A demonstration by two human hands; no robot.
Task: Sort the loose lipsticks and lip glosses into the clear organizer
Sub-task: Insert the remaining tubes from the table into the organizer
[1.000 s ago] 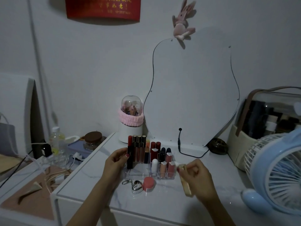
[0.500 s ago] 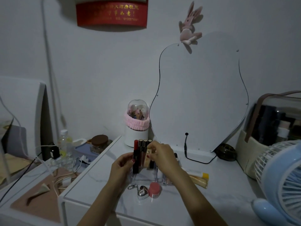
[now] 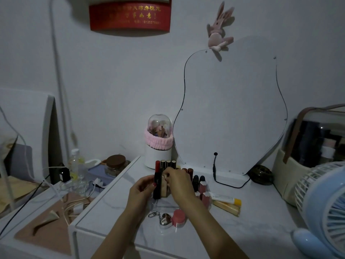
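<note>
Both hands meet over the left end of the organizer (image 3: 164, 207), which sits near the front of the counter (image 3: 261, 227) with most tubes standing upright in its slots. The left hand (image 3: 141, 191) is curled around a tall dark lip gloss (image 3: 157, 184), its long axis vertical, seemingly steadying it at the organizer's left edge. The right hand (image 3: 179, 184) reaches across from the right, fingertips pinched over the tubes in the back row; whether it actually grips one I cannot tell.

What is left loose lies to the right of the organizer, nearer the right hand: a white and yellow tube (image 3: 224, 198) and a tan tube (image 3: 226, 209), both flat and pointing away to the right. A pink-capped jar (image 3: 178, 217) and a heart keychain (image 3: 165, 219) sit just in front.
</note>
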